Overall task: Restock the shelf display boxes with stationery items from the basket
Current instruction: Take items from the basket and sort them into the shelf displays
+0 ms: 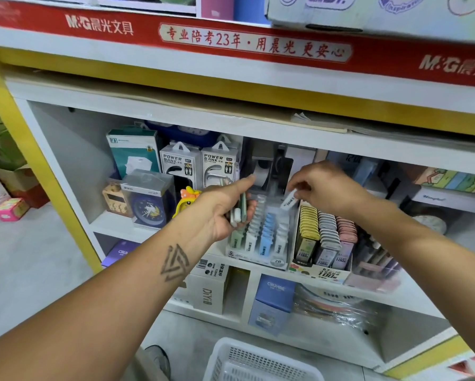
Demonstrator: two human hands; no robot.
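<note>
My left hand (222, 207) grips a small bundle of slim lead cases (239, 211), green and white, just left of a clear display box (258, 254) on the middle shelf. Rows of green, white and blue cases stand in that box. My right hand (324, 185) pinches one white lead case (289, 200), tilted, above the box's right rear rows. A white plastic basket (258, 364) stands on the floor below; what it holds is not visible.
A second display box (321, 270) with yellow, grey and pink cases sits right of the clear one. Power bank packs (180, 166), a blue clock (148, 210) and a yellow toy (188, 199) stand to the left. Boxes fill the lower shelf (272, 301).
</note>
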